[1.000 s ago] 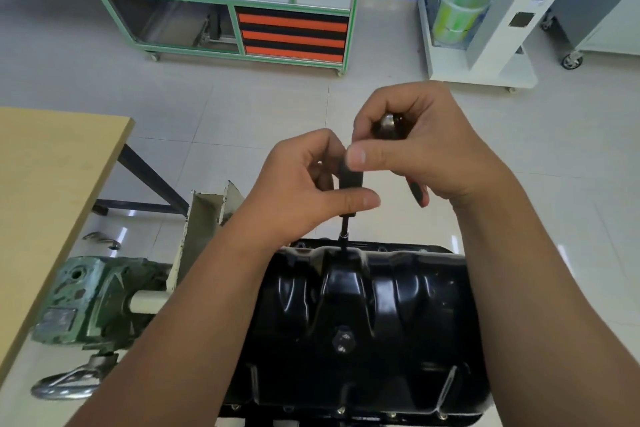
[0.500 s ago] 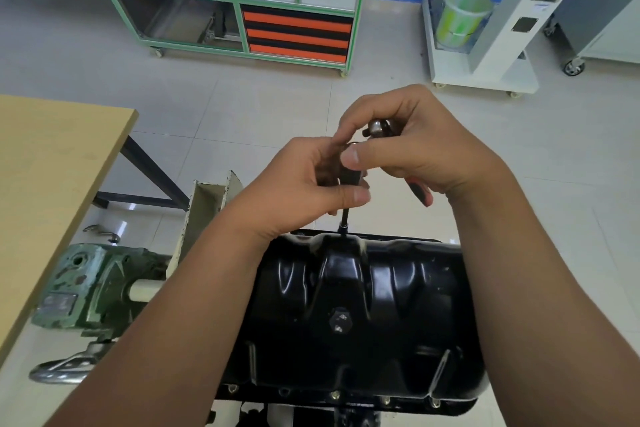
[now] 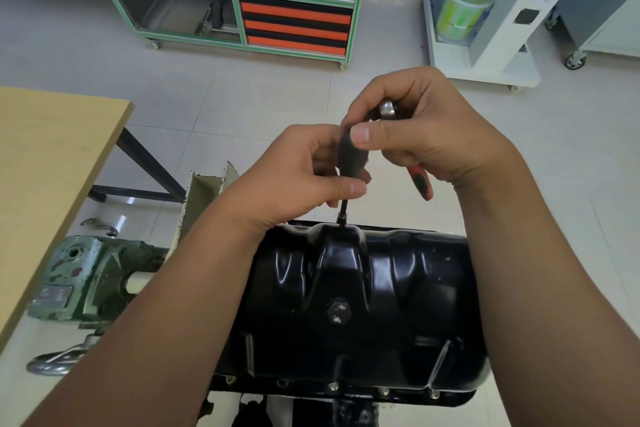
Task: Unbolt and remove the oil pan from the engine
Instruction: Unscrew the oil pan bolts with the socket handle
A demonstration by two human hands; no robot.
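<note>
The black oil pan (image 3: pixel 363 305) sits bottom-up on the engine, low and central in view, with a row of flange bolts (image 3: pixel 333 385) along its near edge and a drain plug (image 3: pixel 337 312) in its middle. This looks like the unbolting step, at the far flange: a dark-handled driver (image 3: pixel 349 163) stands nearly upright with its tip at a bolt on the far edge (image 3: pixel 343 220). The left hand (image 3: pixel 298 180) is curled round the lower handle, thumb pressed across it. The right hand (image 3: pixel 426 135) pinches the handle's top between thumb and forefinger, and its other fingers are closed on a second tool with a red and black grip (image 3: pixel 420 184) and a metal head (image 3: pixel 387 108). The next move probably calls for turning the driver while keeping it square on the bolt; whether that bolt is loose cannot be told. The near bolts appear seated, so much seems left. To the left stand a green gearbox (image 3: pixel 86 274) and the wooden bench (image 3: pixel 52 163). Both forearms cross over the pan and hide part of it.
</note>
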